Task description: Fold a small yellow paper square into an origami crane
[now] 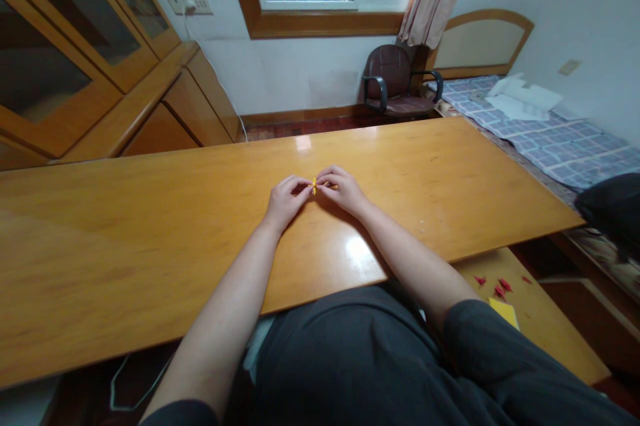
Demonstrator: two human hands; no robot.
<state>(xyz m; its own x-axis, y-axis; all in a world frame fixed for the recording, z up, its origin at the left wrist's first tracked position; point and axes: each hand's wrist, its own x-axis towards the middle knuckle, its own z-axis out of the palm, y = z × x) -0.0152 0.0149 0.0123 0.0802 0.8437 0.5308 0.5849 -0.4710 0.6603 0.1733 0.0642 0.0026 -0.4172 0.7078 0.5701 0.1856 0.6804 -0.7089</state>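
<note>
A tiny yellow folded paper piece (315, 185) is pinched between both my hands over the middle of a long wooden table (150, 246). My left hand (286, 201) has its fingers closed on the piece's left side. From the right, my right hand (343, 189) pinches the same piece with thumb and fingertips. Both wrists rest on the tabletop. Most of the paper is hidden by my fingers.
A lower wooden surface (540, 319) at the right holds small red paper pieces (500, 287) and a yellow sheet (504, 311). A dark office chair (395, 83) stands beyond the table, a bed (550, 133) at the right, wooden cabinets (100, 79) at the left.
</note>
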